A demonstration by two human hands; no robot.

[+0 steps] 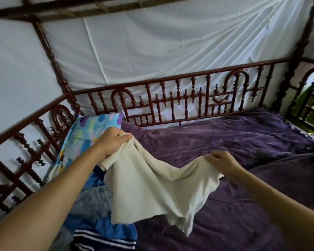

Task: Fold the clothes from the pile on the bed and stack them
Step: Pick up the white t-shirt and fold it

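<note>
Both hands hold one garment up off the bed. At centre left of the frame the left hand (114, 142) has its fingers curled round a bunched corner of a cream-white, soft knit cloth garment (152, 189); at centre right the right hand (220, 161) pinches the opposite part of its top edge. Between them the cloth sags in a shallow curve, and its lower edge hangs ragged and uneven in the lower middle of the frame, above the purple plush bedspread (234, 142) and overlapping the edge of the pile.

That pile of unfolded clothes (101, 214) lies at lower left, below the left forearm: bright blue fabric, a grey-blue knit and a dark piece with white stripes. Behind it, a pastel patterned pillow (87, 134) leans against the dark red turned-wood bed rail (170, 100), with white netting (152, 51) filling the upper frame.

By my reading, the step in hand is spreading the first garment before folding; no folded stack is in view. Next, the cloth likely needs pulling taut and lowering flat on the open bedspread at centre right, clear of the pile, so its edges can be squared.
</note>
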